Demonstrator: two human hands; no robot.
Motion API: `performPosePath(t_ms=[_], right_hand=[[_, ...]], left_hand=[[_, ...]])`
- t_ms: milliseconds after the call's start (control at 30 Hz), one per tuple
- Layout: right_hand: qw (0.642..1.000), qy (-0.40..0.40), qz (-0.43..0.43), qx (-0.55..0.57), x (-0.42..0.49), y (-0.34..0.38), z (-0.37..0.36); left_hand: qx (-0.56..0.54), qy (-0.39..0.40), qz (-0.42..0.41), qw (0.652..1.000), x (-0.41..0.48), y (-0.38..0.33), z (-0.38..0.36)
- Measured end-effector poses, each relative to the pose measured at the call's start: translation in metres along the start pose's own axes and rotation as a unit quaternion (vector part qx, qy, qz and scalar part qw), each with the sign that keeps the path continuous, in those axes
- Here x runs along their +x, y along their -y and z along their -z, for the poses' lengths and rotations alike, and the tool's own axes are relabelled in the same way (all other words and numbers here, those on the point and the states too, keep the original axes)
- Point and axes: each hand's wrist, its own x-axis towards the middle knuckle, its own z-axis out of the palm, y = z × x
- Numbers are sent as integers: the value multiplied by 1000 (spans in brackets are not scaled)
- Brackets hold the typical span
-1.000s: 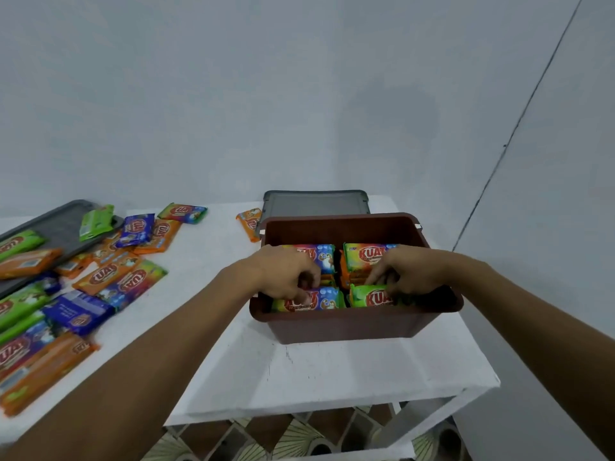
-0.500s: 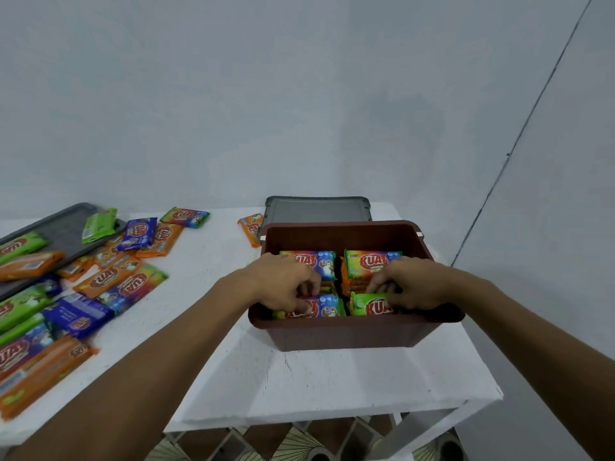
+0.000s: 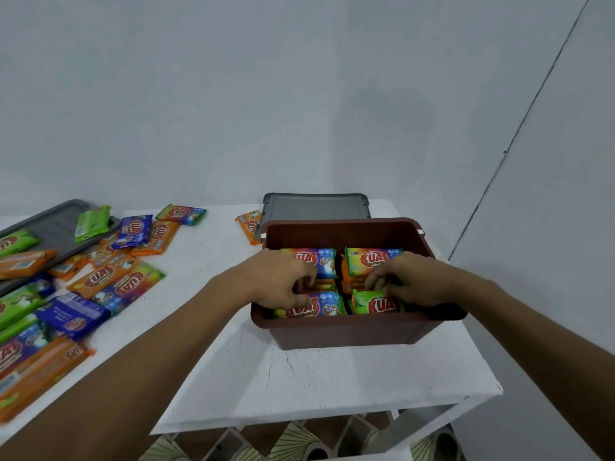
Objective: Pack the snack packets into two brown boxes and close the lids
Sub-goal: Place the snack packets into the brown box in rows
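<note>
Standing on the white table (image 3: 299, 377), the brown box (image 3: 349, 331) is seen open, its grey lid (image 3: 316, 207) laid behind. Inside, a rainbow packet (image 3: 319, 306) is pinched by the left hand (image 3: 276, 281), a green packet (image 3: 372, 302) by the right hand (image 3: 416, 281).

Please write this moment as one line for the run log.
phase: packing | left hand: pinches multicoloured packet in brown box | right hand: pinches green packet | grey lid: off, behind box | loose packets: on table

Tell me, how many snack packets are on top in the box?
4: back-left packet, back-right packet, front-left packet in the left hand, green packet in the right hand. More hide underneath.
</note>
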Motion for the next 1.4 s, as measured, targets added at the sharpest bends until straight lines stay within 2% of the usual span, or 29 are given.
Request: performPosePath(t_ms=[100, 233, 333, 500, 633, 800, 1000, 1067, 1167, 1233, 1333, 1400], right_hand=[[997, -59, 39, 28, 5, 5, 4], [989, -124, 68, 34, 26, 27, 14], [985, -153, 75, 33, 51, 55, 22], [977, -182, 105, 26, 106, 108, 40], [982, -151, 113, 23, 162, 144, 48], [996, -13, 21, -83, 245, 166, 37], [980, 72, -100, -156, 314, 178, 11], [976, 86, -112, -168, 318, 181, 1], [965, 99, -123, -208, 315, 191, -11], [966, 84, -100, -225, 316, 201, -15], [981, 76, -40, -172, 325, 209, -22], [988, 54, -16, -146, 329, 212, -26]], left_hand=[[-58, -78, -11, 995, -8, 12, 1], [-76, -239, -32, 967, -28, 45, 1], [-67, -273, 34, 959, -46, 79, -3], [-57, -195, 125, 971, -79, 136, -24], [-54, -125, 168, 976, -99, 184, -40], [-30, -110, 225, 968, -106, 240, -52], [-23, -24, 333, 942, -110, 303, -64], [-19, 8, 333, 943, -110, 312, -68], [2, 16, 322, 947, -110, 311, -69], [-15, 22, 314, 949, -109, 316, -65], [-85, -1, 282, 956, -108, 333, -58], [-92, 1, 253, 963, -110, 340, -53]])
